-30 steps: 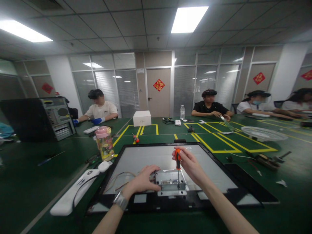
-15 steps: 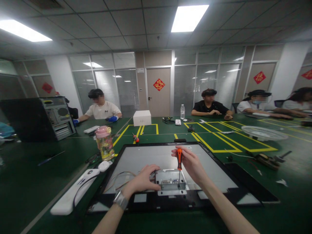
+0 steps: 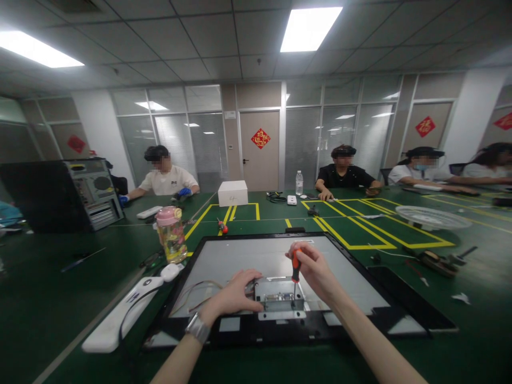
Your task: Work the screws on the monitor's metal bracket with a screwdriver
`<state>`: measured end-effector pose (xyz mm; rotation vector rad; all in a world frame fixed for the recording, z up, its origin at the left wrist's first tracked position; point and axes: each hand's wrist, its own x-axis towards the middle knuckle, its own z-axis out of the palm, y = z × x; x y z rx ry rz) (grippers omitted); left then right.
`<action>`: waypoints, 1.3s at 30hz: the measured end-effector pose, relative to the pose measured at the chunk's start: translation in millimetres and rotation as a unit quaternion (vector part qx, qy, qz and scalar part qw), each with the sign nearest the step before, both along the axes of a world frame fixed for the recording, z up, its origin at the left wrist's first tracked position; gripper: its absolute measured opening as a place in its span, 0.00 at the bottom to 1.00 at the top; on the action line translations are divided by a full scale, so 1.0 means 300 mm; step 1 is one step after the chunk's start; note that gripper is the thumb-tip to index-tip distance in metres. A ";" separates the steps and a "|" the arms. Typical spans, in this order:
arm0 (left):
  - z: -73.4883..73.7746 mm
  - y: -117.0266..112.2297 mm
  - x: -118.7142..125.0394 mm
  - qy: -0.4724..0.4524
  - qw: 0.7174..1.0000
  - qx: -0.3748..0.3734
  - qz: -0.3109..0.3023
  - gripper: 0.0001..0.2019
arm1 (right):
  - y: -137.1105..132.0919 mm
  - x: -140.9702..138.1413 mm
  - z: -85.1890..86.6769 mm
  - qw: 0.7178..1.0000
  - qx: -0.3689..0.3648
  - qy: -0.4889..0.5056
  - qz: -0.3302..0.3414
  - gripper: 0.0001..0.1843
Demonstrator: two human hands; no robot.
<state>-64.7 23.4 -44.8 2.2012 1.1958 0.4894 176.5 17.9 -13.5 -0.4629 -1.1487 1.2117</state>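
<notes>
My right hand (image 3: 312,265) grips the orange and black handle of a screwdriver (image 3: 296,266), which stands nearly upright. Its shaft points down into the right part of a silver metal bracket (image 3: 276,290); whether the tip sits in a screw is too small to tell. My left hand (image 3: 239,293) holds the left end of that bracket, thumb at the near side and fingers at the far side. Under both hands lies a flat display panel (image 3: 240,256) with a black frame and grey back. Thin wires (image 3: 200,288) run out to the left of the bracket.
Left of the panel are a white power strip (image 3: 120,314) and a pink-lidded bottle (image 3: 171,234). A black flat piece (image 3: 412,298) lies at its right. Beyond are a white box (image 3: 232,193), a computer case (image 3: 60,194) and several people across the green table.
My right hand has shifted its fingers around the screwdriver handle and sits slightly lower. The left hand keeps its place on the bracket. A person across the table has moved an arm forward.
</notes>
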 end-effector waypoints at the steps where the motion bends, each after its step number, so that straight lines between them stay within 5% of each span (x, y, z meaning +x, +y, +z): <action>1: 0.000 0.000 0.000 0.001 1.000 0.001 0.000 0.37 | -0.001 0.000 0.001 1.000 -0.003 0.002 0.010 0.11; 7: 0.007 -0.004 0.002 -0.002 1.000 0.000 -0.004 0.36 | -0.005 -0.007 0.005 0.997 -0.028 0.028 0.062 0.12; 14: 0.013 -0.007 0.006 0.001 1.000 -0.004 -0.001 0.37 | 0.003 -0.009 0.002 1.000 -0.013 0.019 0.003 0.12; 23: 0.020 -0.015 0.006 0.002 1.000 -0.005 0.005 0.36 | 0.003 -0.008 0.004 0.998 -0.019 0.030 0.060 0.13; 29: 0.023 -0.016 0.009 0.002 1.000 -0.011 0.003 0.36 | -0.001 -0.008 0.003 1.000 0.000 0.015 0.020 0.10; 39: 0.006 -0.004 0.002 0.005 1.000 0.000 0.002 0.37 | -0.020 -0.013 0.016 0.999 -0.005 -0.014 0.045 0.16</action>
